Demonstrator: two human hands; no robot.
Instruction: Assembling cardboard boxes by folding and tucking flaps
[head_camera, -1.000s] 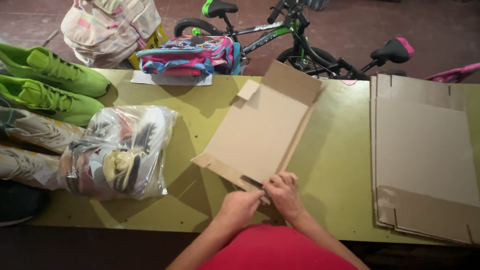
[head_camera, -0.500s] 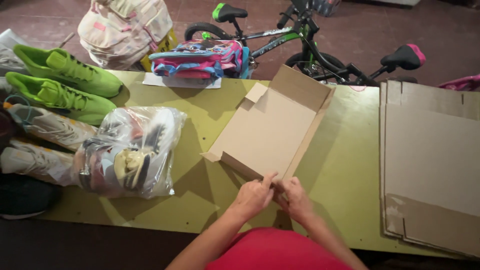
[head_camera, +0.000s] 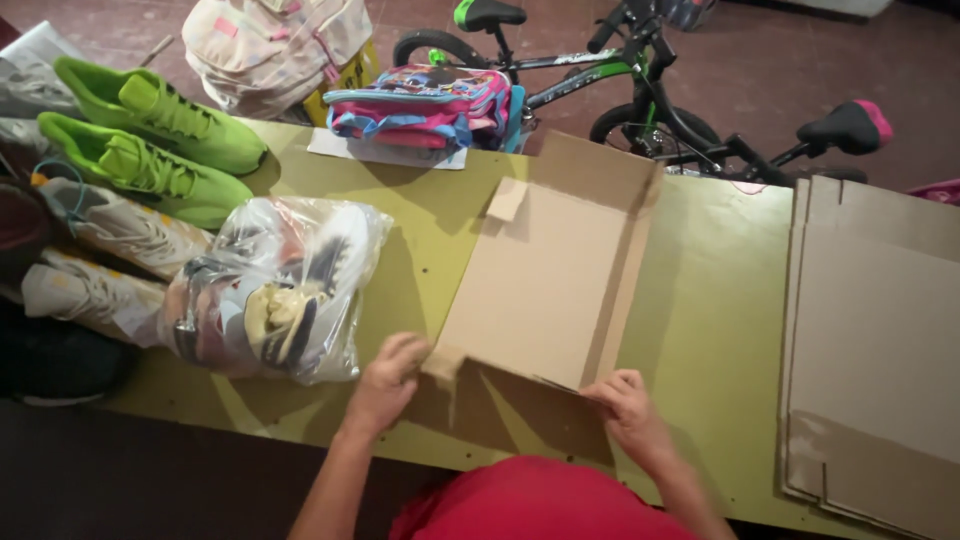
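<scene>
Half-folded cardboard box blank (head_camera: 555, 275) lying on the yellow-green table (head_camera: 700, 300), its long axis running from the person's edge away toward the bicycle (head_camera: 640, 90). The left hand (head_camera: 385, 375) is closed on the blank's near-left corner flap; the right hand (head_camera: 630, 405) rests on the near-right corner, fingers curled over the edge — how firmly it pinches cannot be told. Both hands sit at the blank's near end, about equally close, the sheet extending away from them. Left of the blank, just beside it, lies a clear plastic bag of shoes (head_camera: 275, 290); beyond that, green shoes (head_camera: 150, 140). Right of the blank — bare tabletop, then a stack of flat cardboard (head_camera: 875, 340), well apart. A colourful backpack (head_camera: 425, 105) sits past the blank's far-left corner.
</scene>
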